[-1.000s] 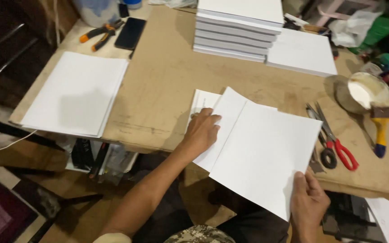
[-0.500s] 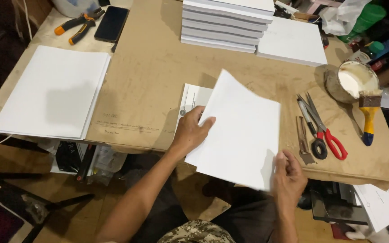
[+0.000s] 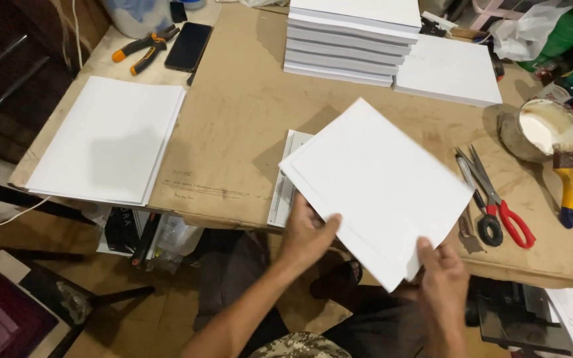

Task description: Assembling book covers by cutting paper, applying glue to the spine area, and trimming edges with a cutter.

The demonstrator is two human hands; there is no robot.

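Note:
I hold a thin stack of white sheets [image 3: 379,185] tilted above the near edge of the brown worktable [image 3: 247,126]. My left hand [image 3: 308,232] grips its lower left edge, thumb on top. My right hand [image 3: 442,278] pinches the bottom corner. Under the sheets a few more white pages [image 3: 284,179] lie flat on the table, partly hidden.
A white paper stack [image 3: 107,139] lies at the left, a tall pile of white blocks [image 3: 349,36] at the back, a flat stack [image 3: 449,69] beside it. Red-handled scissors [image 3: 495,199], a glue bowl [image 3: 542,129] with a brush [image 3: 568,179], pliers [image 3: 142,48] and a phone [image 3: 187,45] are around.
Both hands have lifted the white sheets off the table and turned them. My left hand has slid from pressing on top to gripping the lower edge.

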